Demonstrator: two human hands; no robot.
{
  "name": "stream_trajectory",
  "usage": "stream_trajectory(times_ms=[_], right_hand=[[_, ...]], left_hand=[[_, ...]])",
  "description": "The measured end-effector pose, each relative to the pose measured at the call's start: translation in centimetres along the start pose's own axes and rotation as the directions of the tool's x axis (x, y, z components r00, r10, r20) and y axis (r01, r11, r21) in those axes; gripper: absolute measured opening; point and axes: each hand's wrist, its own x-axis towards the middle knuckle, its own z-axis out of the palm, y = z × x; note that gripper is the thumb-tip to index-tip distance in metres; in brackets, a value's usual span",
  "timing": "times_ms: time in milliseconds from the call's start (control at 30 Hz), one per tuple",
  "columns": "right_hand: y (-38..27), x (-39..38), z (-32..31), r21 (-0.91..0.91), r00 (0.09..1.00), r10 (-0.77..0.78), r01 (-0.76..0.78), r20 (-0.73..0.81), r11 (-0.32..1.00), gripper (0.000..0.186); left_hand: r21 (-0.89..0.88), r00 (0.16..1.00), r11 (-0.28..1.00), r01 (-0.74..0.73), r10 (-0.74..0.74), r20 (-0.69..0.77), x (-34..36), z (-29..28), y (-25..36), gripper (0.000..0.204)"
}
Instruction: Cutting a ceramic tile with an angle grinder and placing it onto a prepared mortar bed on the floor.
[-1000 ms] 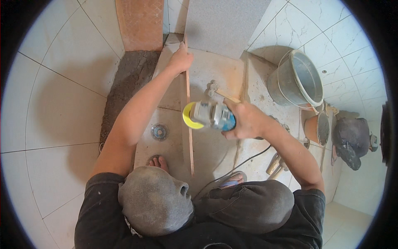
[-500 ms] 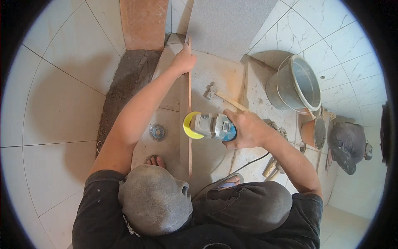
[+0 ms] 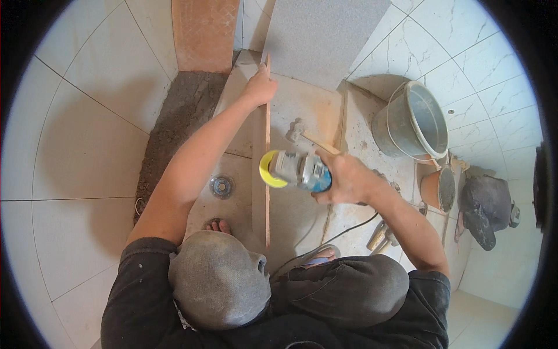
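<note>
My left hand is closed around the far end of a long, narrow tile strip, which shows a thin reddish edge and runs toward my knees. In my right hand is a blue and grey angle grinder with a yellow disc or guard at its head. The yellow part lies over the strip's edge at about its middle; whether it touches cannot be told. From the grinder's side a black cord trails back toward my foot. A hammer lies on the floor just beyond my right hand.
A floor drain is left of the strip. Rough mortar runs along the left wall. Large grey and reddish tiles lean at the back. At right are a bucket, an orange container and a dark bag-like bundle.
The grinder and my right hand have shifted slightly away from me along the strip, and the grinder's head has tilted a little. My left hand keeps its hold, nearly still.
</note>
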Motion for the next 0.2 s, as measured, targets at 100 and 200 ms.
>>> stream_trajectory(times_ms=[100, 200], right_hand=[[-0.1, -1.5, 1.3, -0.051, 0.997, -0.035, 0.038, 0.063, 0.998, 0.059], [0.0, -1.8, 1.5, -0.084, 0.996, -0.064, 0.069, 0.067, 0.994, 0.058]], left_hand=[[-0.009, 1.0, 1.0, 0.003, -0.003, -0.01, -0.1, 0.0, 0.1, 0.079], [-0.018, 0.999, 0.999, 0.043, -0.043, 0.023, -0.1, 0.0, 0.3, 0.081]])
